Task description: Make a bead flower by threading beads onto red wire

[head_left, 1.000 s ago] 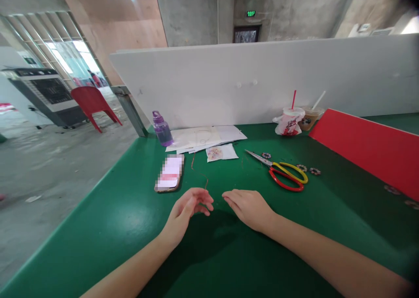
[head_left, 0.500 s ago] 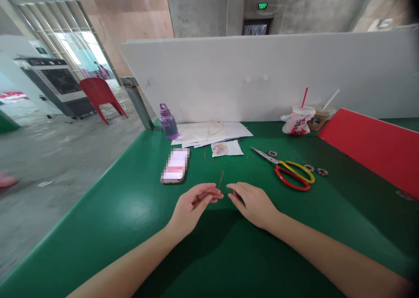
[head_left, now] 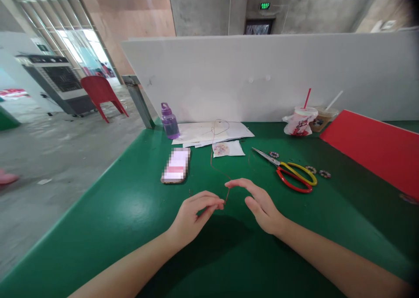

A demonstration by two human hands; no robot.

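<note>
My left hand point(head_left: 193, 213) hovers over the green table point(head_left: 124, 210), thumb and fingers pinched on a thin red thread point(head_left: 216, 167). The thread rises from the pinch, bends past the fingertips of my right hand point(head_left: 258, 204) and runs back toward the papers point(head_left: 212, 134). My right hand is raised beside the left, fingers curved and apart, index tip touching the thread. Red and yellow scissors point(head_left: 290, 173) lie to the right of that hand.
A phone point(head_left: 176, 165) lies ahead left, a purple bottle point(head_left: 169, 122) behind it. A small bag of beads point(head_left: 227, 149) sits by the papers. Beaded flowers point(head_left: 316, 171) lie near the scissors. Two cups point(head_left: 303, 119) and a red board point(head_left: 373, 147) stand right, before a white partition point(head_left: 262, 77).
My right hand has lifted off the table and curled its fingers up to the thread. The thread now stands higher and reaches back over the papers. My left pinch stays closed.
</note>
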